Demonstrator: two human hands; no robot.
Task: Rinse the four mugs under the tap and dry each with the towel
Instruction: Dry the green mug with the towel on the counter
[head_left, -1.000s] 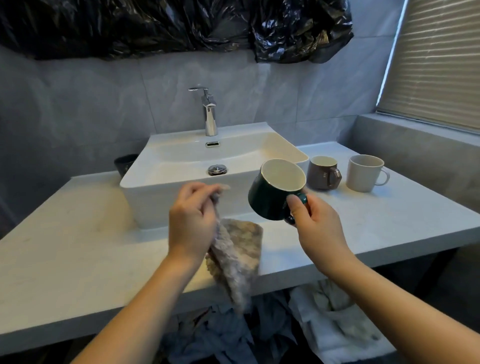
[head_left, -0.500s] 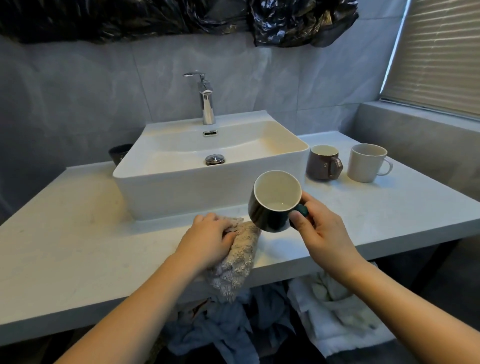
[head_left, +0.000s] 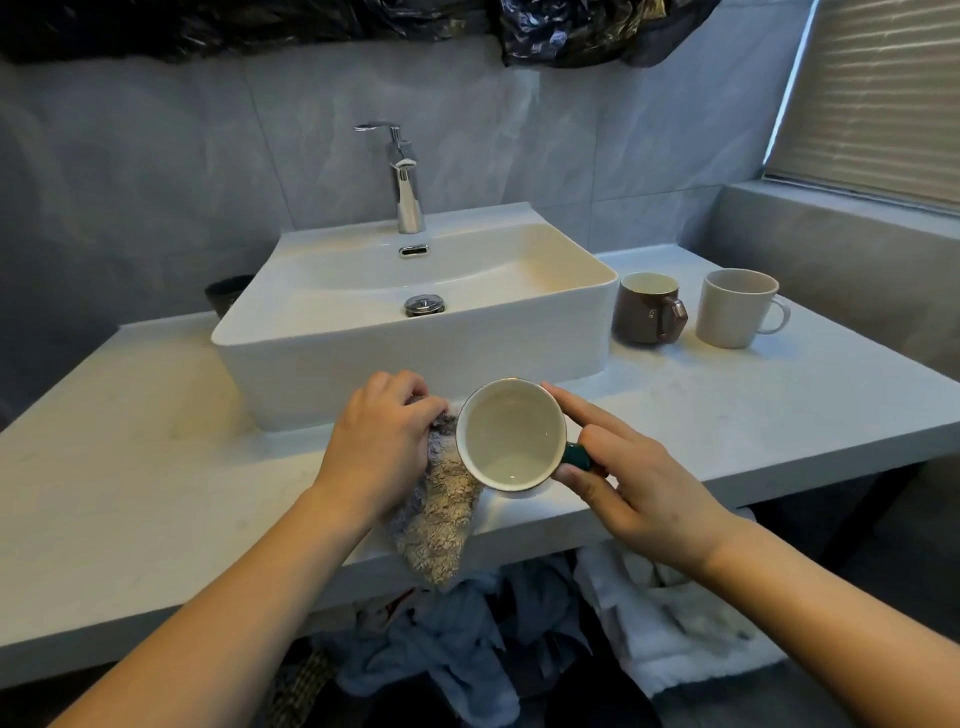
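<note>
**Green mug held beside the towel at the near counter edge**

We see the right hand (head_left: 636, 483) holding the dark green mug (head_left: 511, 436) by its handle, thumb and curled fingers closed on it while the index finger lies stretched along the rim; the mug's white inside faces up toward us. Our left hand (head_left: 382, 444) is bunched closed on the beige towel (head_left: 439, 519), which touches the mug's left side and droops over the near edge of the white counter (head_left: 130, 467).

Just beyond the hands sits the white basin (head_left: 415, 332), with the chrome tap (head_left: 405, 182) at its far rim. To the right of the basin stand a brown mug (head_left: 647, 309) and, beside it, a white mug (head_left: 737, 306) (both upright, handles pointing right). A dark mug (head_left: 226, 293) is partly hidden behind the basin's left side.
</note>
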